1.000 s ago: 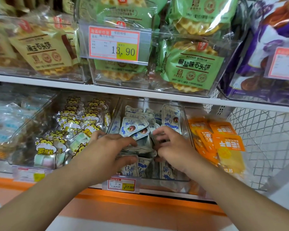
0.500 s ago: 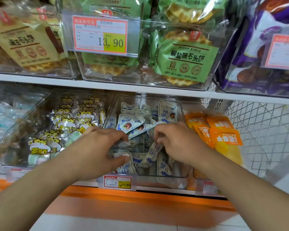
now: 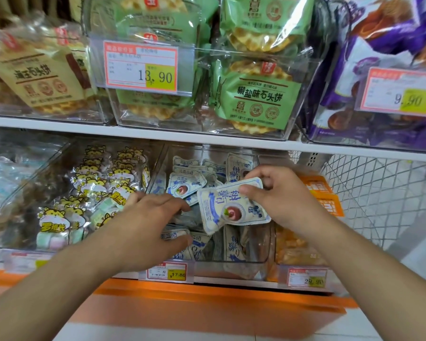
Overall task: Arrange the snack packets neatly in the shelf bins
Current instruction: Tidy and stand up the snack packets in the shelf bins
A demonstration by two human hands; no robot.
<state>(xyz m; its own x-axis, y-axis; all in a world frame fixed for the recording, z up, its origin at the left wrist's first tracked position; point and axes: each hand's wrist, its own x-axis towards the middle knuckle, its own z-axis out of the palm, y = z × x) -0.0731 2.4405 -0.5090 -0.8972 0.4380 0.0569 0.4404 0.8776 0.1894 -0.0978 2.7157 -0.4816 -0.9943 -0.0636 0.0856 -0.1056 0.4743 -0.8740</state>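
Note:
A clear middle bin (image 3: 231,264) on the lower shelf holds several small white-and-blue snack packets (image 3: 186,187). My right hand (image 3: 280,198) pinches one such packet (image 3: 229,207) by its top edge and holds it above the bin, print side up. My left hand (image 3: 148,222) reaches into the bin's left half with fingers spread flat over the packets below; what lies under its palm is hidden.
Left of it is a bin of yellow cartoon-cat candy packs (image 3: 91,193); right is a bin of orange packets (image 3: 322,200), then a white wire basket (image 3: 379,193). The upper shelf carries bins of green waffle-biscuit bags (image 3: 256,99), beige bags (image 3: 37,77) and purple bags (image 3: 379,70).
My right hand has lifted one white-and-blue packet out of the pile and turned it face up. My left hand stays low in the bin. The camera moved closer.

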